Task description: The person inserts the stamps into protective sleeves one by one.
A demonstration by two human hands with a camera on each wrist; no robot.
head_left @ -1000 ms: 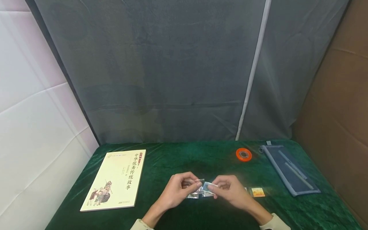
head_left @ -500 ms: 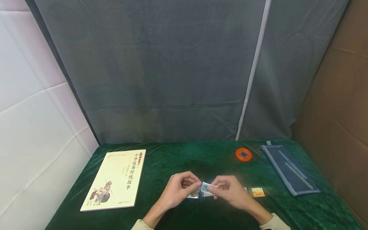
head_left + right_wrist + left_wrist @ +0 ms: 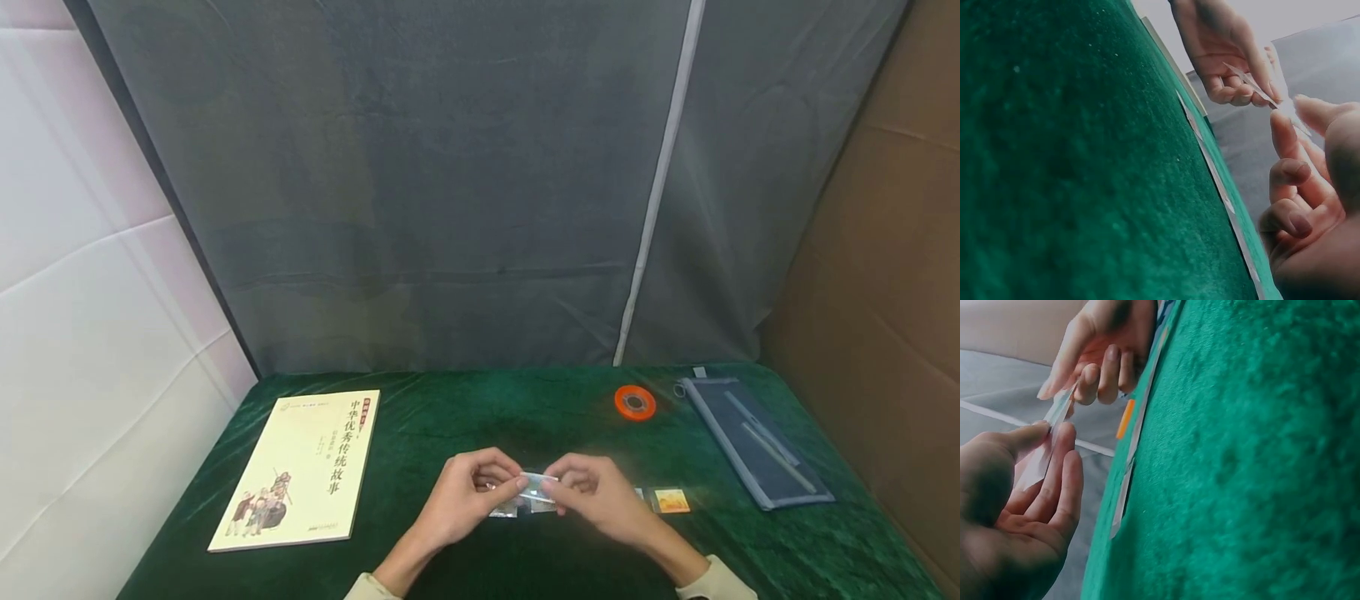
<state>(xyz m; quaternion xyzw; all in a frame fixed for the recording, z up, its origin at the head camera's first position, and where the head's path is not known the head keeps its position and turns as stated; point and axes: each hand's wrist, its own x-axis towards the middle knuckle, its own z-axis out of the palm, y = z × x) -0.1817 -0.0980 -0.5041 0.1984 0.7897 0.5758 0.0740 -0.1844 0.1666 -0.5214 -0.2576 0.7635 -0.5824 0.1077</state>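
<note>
My left hand (image 3: 467, 498) pinches a small clear plastic sleeve (image 3: 1039, 464) between thumb and fingers. Facing it, my right hand (image 3: 597, 495) pinches a small bluish stamp (image 3: 536, 484) with a white border. The stamp's left end meets the sleeve at my left fingertips; how far it lies inside I cannot tell. Both hands hover just above the green cloth. Beneath them, thin flat clear packets (image 3: 506, 510) lie on the cloth, partly covered by my fingers. An orange-yellow stamp in a clear sleeve (image 3: 672, 501) lies right of my right hand.
A cream book (image 3: 296, 471) lies at the left on the green cloth (image 3: 480, 417). Farther back on the right are a round orange disc (image 3: 635, 402) with a grey centre and a blue mesh pouch (image 3: 757, 446) with slender items inside. A grey curtain (image 3: 450, 208) hangs behind.
The stamp in my right hand has shifted left and levelled, so its left end now reaches my left fingertips. My left hand stays nearly in place.
</note>
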